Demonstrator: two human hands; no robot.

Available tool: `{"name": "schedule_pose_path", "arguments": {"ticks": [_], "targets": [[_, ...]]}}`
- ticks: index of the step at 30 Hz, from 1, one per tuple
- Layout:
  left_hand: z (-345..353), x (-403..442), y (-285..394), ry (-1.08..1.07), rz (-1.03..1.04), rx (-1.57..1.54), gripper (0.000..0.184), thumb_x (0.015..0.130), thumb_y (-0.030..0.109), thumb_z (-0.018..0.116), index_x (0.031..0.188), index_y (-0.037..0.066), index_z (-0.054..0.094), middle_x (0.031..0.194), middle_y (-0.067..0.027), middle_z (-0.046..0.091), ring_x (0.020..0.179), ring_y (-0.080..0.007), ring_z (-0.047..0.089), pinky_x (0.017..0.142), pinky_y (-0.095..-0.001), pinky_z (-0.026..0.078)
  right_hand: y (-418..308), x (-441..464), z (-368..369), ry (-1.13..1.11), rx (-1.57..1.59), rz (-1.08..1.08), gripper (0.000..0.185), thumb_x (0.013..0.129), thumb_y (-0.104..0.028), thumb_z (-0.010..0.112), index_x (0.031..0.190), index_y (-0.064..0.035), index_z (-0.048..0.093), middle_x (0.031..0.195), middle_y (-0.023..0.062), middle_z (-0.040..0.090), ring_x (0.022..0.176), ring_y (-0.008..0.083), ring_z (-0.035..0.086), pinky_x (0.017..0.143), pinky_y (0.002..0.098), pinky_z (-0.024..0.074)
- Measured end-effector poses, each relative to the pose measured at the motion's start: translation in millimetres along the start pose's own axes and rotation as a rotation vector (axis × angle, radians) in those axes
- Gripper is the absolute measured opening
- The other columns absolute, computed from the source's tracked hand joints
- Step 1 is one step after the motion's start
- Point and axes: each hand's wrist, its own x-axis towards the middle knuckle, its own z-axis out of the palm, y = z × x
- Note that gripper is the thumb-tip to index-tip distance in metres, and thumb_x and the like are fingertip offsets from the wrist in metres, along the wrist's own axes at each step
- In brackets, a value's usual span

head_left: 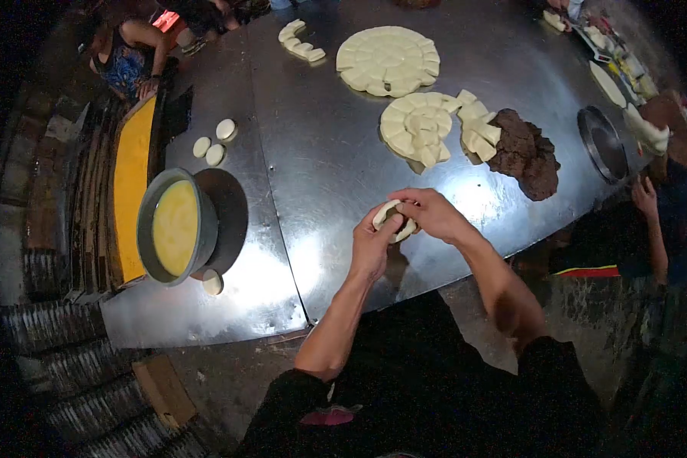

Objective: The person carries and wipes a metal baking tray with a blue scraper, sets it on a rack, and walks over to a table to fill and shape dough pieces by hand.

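Observation:
Both of my hands hold one small piece of pale dough (385, 214) over the near edge of the metal table. My left hand (370, 243) grips it from the left, thumb pressed into the middle. From the right, my right hand (430, 214) closes its fingers and thumb on the rim. Something darker shows inside the dough; I cannot make out what. Just beyond my hands lie a round of cut dough pieces (404, 114), a smaller cluster of dough pieces (477, 133) and a lumpy brown mass (523, 153).
A larger dough round (389, 57) lies farther back, near a curved dough strip (301, 44). At left stand a bowl of yellow liquid (174, 225), several small dough discs (215, 155) and a yellow-topped tray (133, 183). A round metal pan (603, 145) sits right. Other people stand around the table.

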Motion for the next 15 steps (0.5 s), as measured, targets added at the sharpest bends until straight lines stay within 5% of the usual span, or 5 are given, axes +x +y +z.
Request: {"name": "schedule_pose_path", "arguments": {"ticks": [4, 7, 10, 12, 15], "targets": [[1.8, 8.3, 0.4, 0.049, -0.007, 0.072, 0.03, 0.085, 0.004, 0.058, 0.115, -0.001, 0.056, 0.099, -0.0063, 0.061, 0.086, -0.0121, 0.059, 0.076, -0.0245, 0.049, -0.5, 3.0, 2.7, -0.059, 0.343, 0.112, 0.016, 0.083, -0.006, 0.059, 0.097, 0.0011, 0.062, 0.087, 0.0066, 0.059, 0.073, 0.0147, 0.06, 0.062, 0.0284, 0.0491], [9.6, 10.3, 7.0, 0.125, -0.037, 0.026, 0.039, 0.089, 0.001, 0.048, 0.128, -0.001, 0.044, 0.107, -0.0088, 0.058, 0.093, -0.0141, 0.057, 0.08, -0.0244, 0.048, -15.3, -25.4, 29.8, 0.402, -0.481, -0.676, 0.016, 0.078, 0.001, 0.058, 0.094, 0.0027, 0.061, 0.091, 0.0143, 0.055, 0.076, 0.03, 0.059, 0.065, 0.0338, 0.0505], [25.6, -16.2, 32.5, 0.107, -0.132, 0.017, 0.049, 0.092, -0.001, 0.039, 0.139, 0.001, 0.025, 0.125, -0.0122, 0.048, 0.108, -0.0173, 0.05, 0.089, -0.0244, 0.043, -25.8, -36.1, 39.7, 0.418, -0.734, -0.728, 0.021, 0.073, 0.004, 0.058, 0.094, 0.0018, 0.061, 0.096, 0.0128, 0.055, 0.079, 0.0297, 0.058, 0.067, 0.0352, 0.0506], [26.6, -45.8, 45.4, 0.02, 0.043, 0.044, 0.052, 0.093, 0.0, 0.037, 0.141, 0.0, 0.018, 0.131, -0.0138, 0.043, 0.114, -0.0201, 0.047, 0.095, -0.026, 0.039, -45.9, -35.3, 31.1, 0.412, -0.683, -0.742, 0.026, 0.07, 0.004, 0.06, 0.095, 0.0022, 0.061, 0.094, 0.0115, 0.057, 0.078, 0.0275, 0.058, 0.068, 0.0346, 0.0506], [1.4, -70.5, 62.4, 0.152, 0.411, 0.599, 0.041, 0.096, 0.009, 0.036, 0.135, -0.003, 0.033, 0.129, -0.0158, 0.047, 0.115, -0.0217, 0.048, 0.097, -0.029, 0.037, -84.0, -38.6, 37.7, 0.238, -0.434, -0.921, 0.033, 0.07, 0.004, 0.059, 0.103, 0.0004, 0.055, 0.085, 0.0129, 0.06, 0.078, 0.0268, 0.059, 0.065, 0.0348, 0.05]]}}
